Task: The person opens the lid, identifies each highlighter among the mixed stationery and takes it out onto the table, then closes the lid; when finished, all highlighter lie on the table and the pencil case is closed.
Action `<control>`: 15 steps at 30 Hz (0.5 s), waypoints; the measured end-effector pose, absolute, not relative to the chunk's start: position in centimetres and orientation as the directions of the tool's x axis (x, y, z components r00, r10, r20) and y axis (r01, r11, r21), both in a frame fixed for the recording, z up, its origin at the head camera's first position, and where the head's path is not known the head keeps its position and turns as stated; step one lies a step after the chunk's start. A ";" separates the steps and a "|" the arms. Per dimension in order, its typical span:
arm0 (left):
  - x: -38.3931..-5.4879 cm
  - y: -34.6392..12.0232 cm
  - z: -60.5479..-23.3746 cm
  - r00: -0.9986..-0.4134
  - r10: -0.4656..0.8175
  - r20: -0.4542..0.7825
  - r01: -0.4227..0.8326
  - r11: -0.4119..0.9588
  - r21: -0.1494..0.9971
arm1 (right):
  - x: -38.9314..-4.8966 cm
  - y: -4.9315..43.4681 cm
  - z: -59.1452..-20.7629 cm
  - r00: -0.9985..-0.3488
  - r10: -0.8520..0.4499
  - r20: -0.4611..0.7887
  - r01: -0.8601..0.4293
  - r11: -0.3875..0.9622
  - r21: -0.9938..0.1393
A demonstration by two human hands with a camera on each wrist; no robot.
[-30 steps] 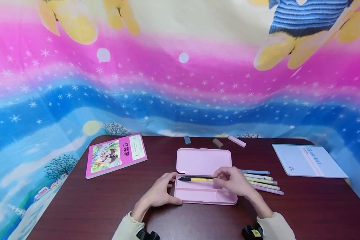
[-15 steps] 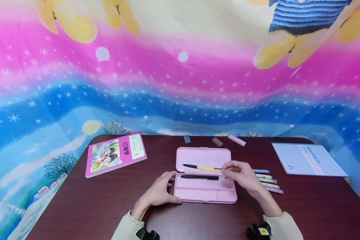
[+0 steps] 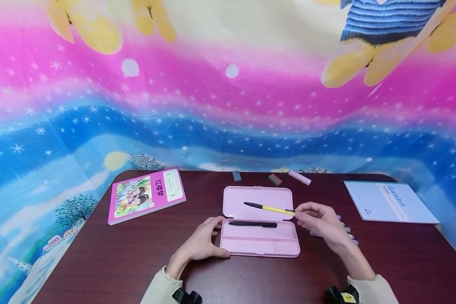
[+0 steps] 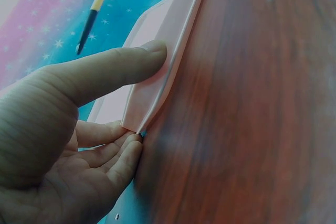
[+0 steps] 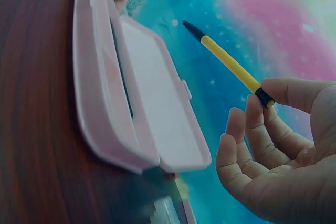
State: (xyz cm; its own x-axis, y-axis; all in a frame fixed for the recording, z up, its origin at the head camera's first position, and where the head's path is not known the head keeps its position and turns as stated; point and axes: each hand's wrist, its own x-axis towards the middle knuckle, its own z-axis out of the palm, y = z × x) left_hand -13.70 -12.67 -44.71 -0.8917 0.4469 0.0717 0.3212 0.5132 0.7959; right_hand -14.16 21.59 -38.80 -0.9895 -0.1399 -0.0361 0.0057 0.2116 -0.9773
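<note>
A pink pencil case (image 3: 247,249) lies with its lid (image 3: 256,194) folded back. My left hand (image 3: 199,240) holds its left end, thumb along the front side and fingertips at the rear corner. Inside the long rear compartment lies a black pen (image 3: 252,224). My right hand (image 3: 321,221) pinches a yellow pen (image 3: 275,209) with a black tip by its rear end, between thumb and fingertips. That yellow pen (image 5: 231,64) is held raised in the right wrist view, tip pointing away from the hand and toward the lid side.
Several pastel markers (image 3: 315,232) lie right of the case, partly hidden behind my right hand. At the back are a blue-grey eraser (image 3: 237,176), a brown-green eraser (image 3: 275,180) and a pink one (image 3: 299,177). A pink book (image 3: 148,196) lies left, a notebook (image 3: 389,202) right.
My right hand has lifted the yellow pen from over the rear compartment and carried it right, revealing the black pen there. My left hand stays on the case.
</note>
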 end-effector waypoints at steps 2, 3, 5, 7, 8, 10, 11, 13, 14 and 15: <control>-13.7 -12.7 -44.7 -0.892 0.447 0.069 0.319 0.515 0.795 | -13.9 22.2 -38.8 -0.990 -0.135 -0.048 0.020 0.205 -0.978; -13.7 -12.6 -44.7 -0.892 0.446 0.068 0.318 0.515 0.796 | -13.8 22.6 -38.8 -0.989 -0.135 -0.054 0.026 0.201 -0.979; -13.8 -12.6 -44.7 -0.894 0.444 0.067 0.315 0.514 0.798 | -13.5 23.3 -38.9 -0.989 -0.136 -0.064 0.038 0.190 -0.981; -13.8 -12.6 -44.6 -0.896 0.441 0.061 0.308 0.515 0.800 | -13.3 24.2 -39.1 -0.988 -0.143 -0.063 0.037 0.178 -0.983; -13.8 -12.6 -44.7 -0.896 0.441 0.059 0.307 0.517 0.799 | -13.2 24.6 -39.2 -0.987 -0.147 -0.062 0.035 0.174 -0.984; -13.7 -12.6 -44.7 -0.897 0.439 0.055 0.303 0.519 0.799 | -12.9 25.5 -39.4 -0.987 -0.152 -0.057 0.031 0.170 -0.985; -13.7 -12.6 -44.7 -0.896 0.440 0.056 0.305 0.520 0.798 | -12.8 26.0 -39.6 -0.987 -0.154 -0.050 0.022 0.178 -0.984; -13.7 -12.7 -44.7 -0.897 0.439 0.054 0.303 0.521 0.798 | -12.5 27.0 -39.9 -0.988 -0.151 -0.036 0.008 0.184 -0.983; -13.7 -12.7 -44.7 -0.897 0.439 0.056 0.305 0.521 0.797 | -12.3 27.5 -40.0 -0.989 -0.145 -0.031 0.002 0.200 -0.980; -13.7 -12.7 -44.7 -0.896 0.439 0.059 0.307 0.518 0.799 | -12.2 28.0 -40.2 -0.990 -0.139 -0.027 -0.004 0.221 -0.975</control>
State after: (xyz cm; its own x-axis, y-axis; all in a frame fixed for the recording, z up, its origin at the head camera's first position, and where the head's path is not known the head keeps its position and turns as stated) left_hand -13.71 -12.66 -44.68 -0.8965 0.4391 0.0595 0.3066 0.5178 0.7987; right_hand -12.17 27.97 -40.17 -0.9899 -0.1392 -0.0273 -0.0041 0.2207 -0.9753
